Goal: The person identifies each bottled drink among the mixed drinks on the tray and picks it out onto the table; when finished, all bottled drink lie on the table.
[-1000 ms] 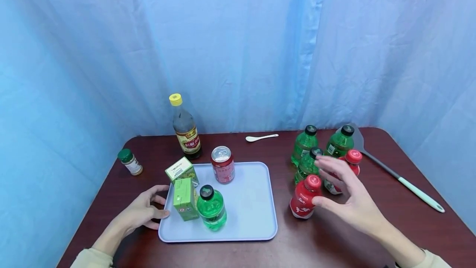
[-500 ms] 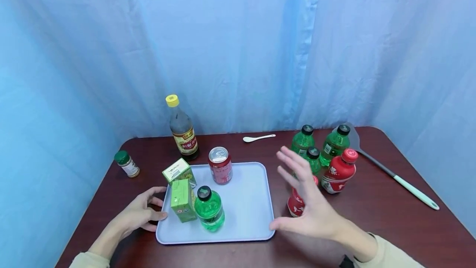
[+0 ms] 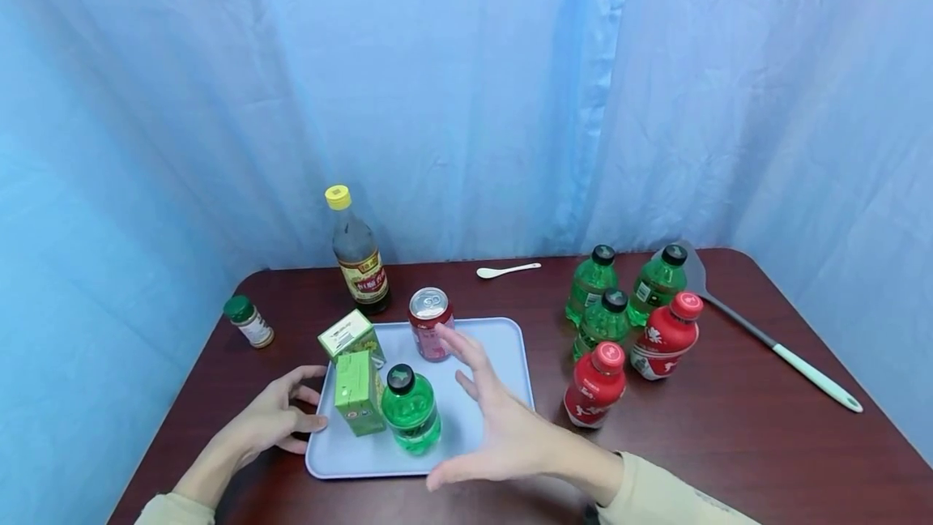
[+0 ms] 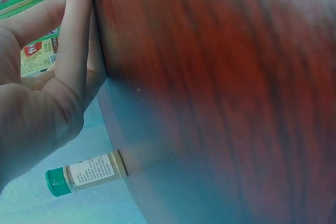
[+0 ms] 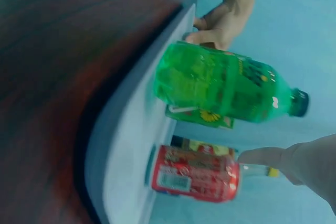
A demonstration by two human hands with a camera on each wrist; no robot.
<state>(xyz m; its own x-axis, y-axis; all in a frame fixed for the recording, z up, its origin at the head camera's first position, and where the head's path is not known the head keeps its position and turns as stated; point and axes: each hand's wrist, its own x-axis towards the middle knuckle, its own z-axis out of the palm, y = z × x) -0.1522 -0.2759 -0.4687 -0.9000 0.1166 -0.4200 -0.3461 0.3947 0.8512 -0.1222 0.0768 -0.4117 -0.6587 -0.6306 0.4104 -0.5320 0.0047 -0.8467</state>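
Note:
My left hand [image 3: 273, 416] holds the left rim of a pale lavender tray [image 3: 484, 395], thumb at the rim. My right hand [image 3: 503, 428] hovers over the tray's front right part with fingers and thumb spread, nothing between them. Just left of it, a green soda bottle [image 3: 411, 416] with a black cap stands upright on the tray. In the right wrist view, a finger [image 5: 262, 157] overlaps the edge of the red can [image 5: 197, 174]. Two green drink cartons stand at the tray's left side: a front carton [image 3: 357, 395] and a back carton [image 3: 353, 336].
Right of the tray stand three green bottles [image 3: 592, 286] and two red bottles [image 3: 596, 387]. A spatula [image 3: 758, 339] lies beyond them. Behind the tray are a yellow-capped sauce bottle [image 3: 360, 262] and a white spoon [image 3: 508, 271]. A green-capped spice jar [image 3: 249, 321] stands far left.
My right hand has moved left from the red bottle to above the tray, beside the green soda bottle. My left hand stays at the tray's rim.

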